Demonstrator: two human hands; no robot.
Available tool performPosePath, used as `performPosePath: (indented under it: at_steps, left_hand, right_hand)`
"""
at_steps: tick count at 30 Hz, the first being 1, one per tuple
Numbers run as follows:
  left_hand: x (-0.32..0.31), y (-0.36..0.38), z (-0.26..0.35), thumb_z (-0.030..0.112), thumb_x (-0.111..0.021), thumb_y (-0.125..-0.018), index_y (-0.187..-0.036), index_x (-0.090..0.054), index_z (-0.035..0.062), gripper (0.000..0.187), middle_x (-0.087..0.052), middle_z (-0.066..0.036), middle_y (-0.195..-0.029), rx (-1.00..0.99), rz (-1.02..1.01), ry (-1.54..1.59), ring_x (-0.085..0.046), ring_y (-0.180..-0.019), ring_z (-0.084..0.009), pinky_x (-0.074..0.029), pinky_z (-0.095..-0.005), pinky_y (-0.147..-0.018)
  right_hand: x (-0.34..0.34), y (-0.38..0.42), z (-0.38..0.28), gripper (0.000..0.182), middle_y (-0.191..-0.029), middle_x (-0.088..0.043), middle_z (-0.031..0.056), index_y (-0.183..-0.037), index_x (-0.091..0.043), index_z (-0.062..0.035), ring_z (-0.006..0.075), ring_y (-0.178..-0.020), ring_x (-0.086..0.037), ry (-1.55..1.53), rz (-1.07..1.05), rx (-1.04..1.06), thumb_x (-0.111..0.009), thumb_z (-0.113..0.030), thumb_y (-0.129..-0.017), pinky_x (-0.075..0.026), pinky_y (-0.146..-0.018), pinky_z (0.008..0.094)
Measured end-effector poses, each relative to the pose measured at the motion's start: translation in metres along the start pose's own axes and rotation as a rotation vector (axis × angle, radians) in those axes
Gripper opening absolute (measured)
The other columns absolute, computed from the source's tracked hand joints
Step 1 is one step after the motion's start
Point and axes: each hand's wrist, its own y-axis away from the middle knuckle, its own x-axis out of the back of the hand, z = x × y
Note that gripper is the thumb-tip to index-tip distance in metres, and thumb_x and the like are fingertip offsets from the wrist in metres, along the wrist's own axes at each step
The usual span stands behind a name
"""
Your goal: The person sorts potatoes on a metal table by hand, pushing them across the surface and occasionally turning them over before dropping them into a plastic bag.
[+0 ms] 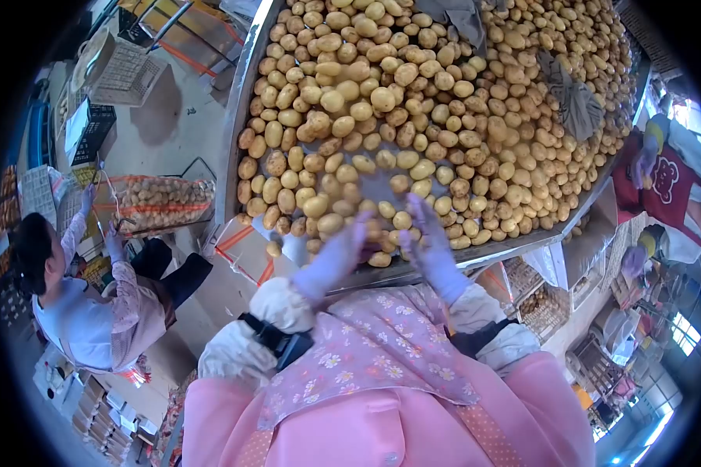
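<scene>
A large heap of small yellow-brown potatoes (382, 100) lies on a metal-edged sorting table (237, 101) in front of me. My left hand (336, 255), in a pale purple glove, is at the near edge among the potatoes. Motion smears its fingers, so whether a potato is in them does not show. My right hand (430, 247), gloved alike, is just to the right with its fingers stretched forward and apart, beside a few loose potatoes. Between and beyond the hands, a patch of the grey table surface (375, 189) shows through the potatoes.
Grey cloths (576, 105) lie on the heap. At left, a person (93, 311) handles a mesh sack of potatoes (163, 204). Plastic crates (125, 74) stand on the floor beyond. Other people's gloved hands (645, 167) are at the table's right side.
</scene>
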Motion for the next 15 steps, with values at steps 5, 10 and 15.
performPosePath:
  at_steps: [5,10,15]
  left_hand:
    - [-0.011,-0.004,0.058,0.027,-0.050,-0.106,-0.149,-0.047,0.0118,0.046,-0.064,-0.013,-0.130,0.138,-0.294,-0.450,-0.066,-0.109,-0.0372,-0.052,-0.0451,-0.097]
    - [0.094,0.031,-0.004,0.020,-0.066,-0.087,-0.134,-0.061,0.0089,0.048,-0.055,-0.015,-0.142,-0.795,-0.275,-1.280,-0.050,-0.129,-0.0385,-0.037,-0.0488,-0.114]
    - [0.141,0.060,0.015,0.015,-0.065,-0.085,-0.133,-0.061,0.0070,0.050,-0.058,-0.015,-0.138,-0.513,-0.063,-1.311,-0.054,-0.126,-0.0402,-0.041,-0.0520,-0.109]
  right_hand:
    - [0.038,-0.034,-0.004,0.026,-0.124,-0.064,0.0092,-0.121,-0.065,-0.0088,0.0252,-0.110,-0.063,0.374,-0.020,-0.154,-0.063,-0.016,-0.097,-0.053,-0.094,0.0339]
    - [0.050,-0.029,0.064,0.030,-0.117,-0.066,0.0005,-0.122,-0.064,-0.0189,0.0180,-0.097,-0.065,1.841,0.117,0.244,-0.051,-0.038,-0.104,-0.056,-0.074,0.0328]
    - [0.030,-0.015,0.023,0.061,-0.152,-0.044,0.0145,-0.138,-0.056,-0.0244,0.0466,-0.138,-0.042,1.222,-0.499,0.548,-0.062,-0.061,-0.089,-0.023,-0.120,0.0603]
